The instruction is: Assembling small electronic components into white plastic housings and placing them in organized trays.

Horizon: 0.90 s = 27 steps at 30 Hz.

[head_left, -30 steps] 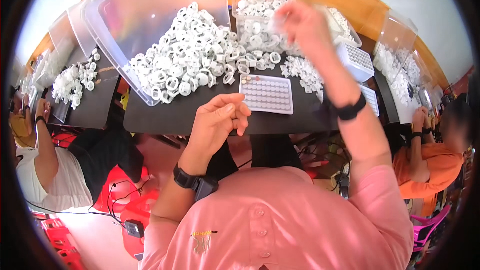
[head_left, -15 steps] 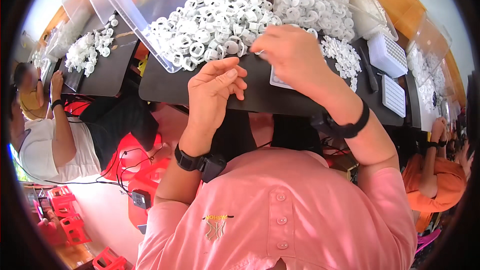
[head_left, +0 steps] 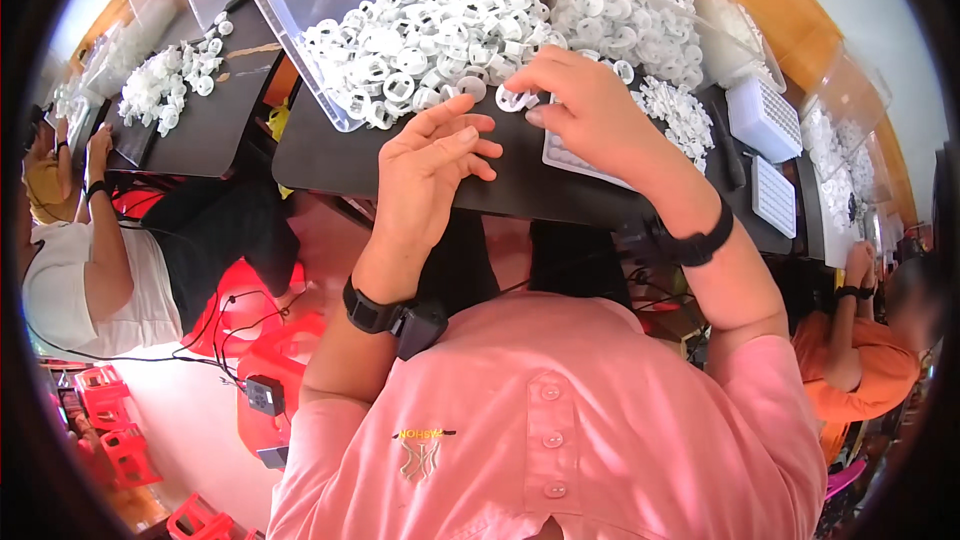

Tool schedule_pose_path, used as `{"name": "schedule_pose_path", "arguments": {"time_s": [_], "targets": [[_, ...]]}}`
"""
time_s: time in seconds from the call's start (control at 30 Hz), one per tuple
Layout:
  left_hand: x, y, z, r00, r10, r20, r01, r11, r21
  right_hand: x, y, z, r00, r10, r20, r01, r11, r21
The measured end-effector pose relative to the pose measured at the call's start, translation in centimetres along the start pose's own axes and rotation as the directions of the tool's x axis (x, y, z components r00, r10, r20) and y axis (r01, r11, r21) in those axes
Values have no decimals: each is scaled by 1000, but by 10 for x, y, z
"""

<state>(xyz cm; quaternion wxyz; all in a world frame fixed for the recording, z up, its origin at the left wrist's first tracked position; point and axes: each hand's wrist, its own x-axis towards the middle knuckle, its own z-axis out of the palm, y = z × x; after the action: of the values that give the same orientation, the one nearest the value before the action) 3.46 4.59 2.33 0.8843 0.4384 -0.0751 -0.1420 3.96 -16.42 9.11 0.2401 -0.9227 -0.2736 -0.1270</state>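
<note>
My left hand [head_left: 432, 165] is raised over the near edge of the dark table, its fingers curved and apart. Nothing shows in it. To its right, my right hand [head_left: 595, 115] has thumb and forefinger on either side of a white plastic ring [head_left: 512, 99], gripping it just off the pile's front edge. The back of that hand hides part of a white tray with round pockets [head_left: 575, 162] lying beneath. Ahead of both hands, a large heap of similar white plastic rings [head_left: 430, 25] spills out of a clear bin [head_left: 290, 50].
Another clear bin of white round parts [head_left: 625, 15] stands behind my right hand. Small white pieces [head_left: 680, 115], a dark tool [head_left: 732, 155], stacked white trays [head_left: 765, 118] and a single tray [head_left: 774, 196] lie rightward. People sit on both sides, near red stools [head_left: 125, 450].
My right hand has lowered slightly, and a white plastic ring now shows between its thumb and forefinger. My left hand's fingers have spread a little. The whole view has shifted slightly.
</note>
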Motion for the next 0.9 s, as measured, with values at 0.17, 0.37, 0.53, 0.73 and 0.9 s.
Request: {"name": "schedule_pose_path", "arguments": {"time_s": [0.17,0.37,0.53,0.73,0.9], "targets": [[-5,-5,12,985,-24,172,49,988,-146,-43,-26,-3,991,36,-129,22,905,426],[-3,-18,16,956,-55,290,102,983,-150,-71,-24,8,977,62,-202,52,857,513],[-4,-28,25,935,-106,339,177,967,-184,-83,-22,9,961,83,-265,90,809,581],[-3,-35,34,958,-99,270,148,974,-170,-88,-22,7,898,223,-380,28,832,555],[0,-32,32,910,-175,377,246,958,-149,-83,-7,-1,926,-9,-377,183,884,430]]}}
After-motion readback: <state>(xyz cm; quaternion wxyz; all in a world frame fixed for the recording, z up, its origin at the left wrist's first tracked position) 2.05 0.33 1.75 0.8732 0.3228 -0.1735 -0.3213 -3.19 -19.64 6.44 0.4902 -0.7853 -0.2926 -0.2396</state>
